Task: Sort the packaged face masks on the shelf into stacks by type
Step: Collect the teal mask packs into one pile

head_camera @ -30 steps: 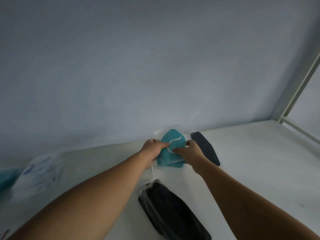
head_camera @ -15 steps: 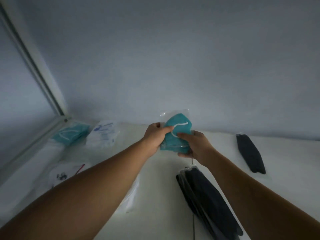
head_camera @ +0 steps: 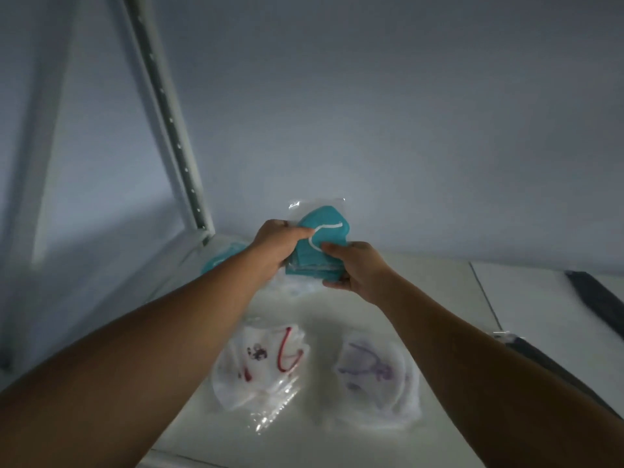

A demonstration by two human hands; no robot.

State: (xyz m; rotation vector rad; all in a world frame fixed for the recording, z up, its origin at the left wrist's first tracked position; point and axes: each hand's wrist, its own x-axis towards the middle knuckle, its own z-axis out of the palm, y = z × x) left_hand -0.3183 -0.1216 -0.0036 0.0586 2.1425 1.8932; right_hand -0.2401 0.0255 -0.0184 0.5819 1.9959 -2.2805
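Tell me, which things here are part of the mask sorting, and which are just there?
Part of the job: teal masks held by left hand and right hand; teal pack in the corner; white mask with red loops; white mask with purple print; black masks.

Just there: shelf post; back wall.

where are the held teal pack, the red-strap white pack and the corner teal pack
held teal pack (head_camera: 328,216), head view, fabric above its white strap
red-strap white pack (head_camera: 270,378), head view, white middle
corner teal pack (head_camera: 221,257), head view, its visible teal edge
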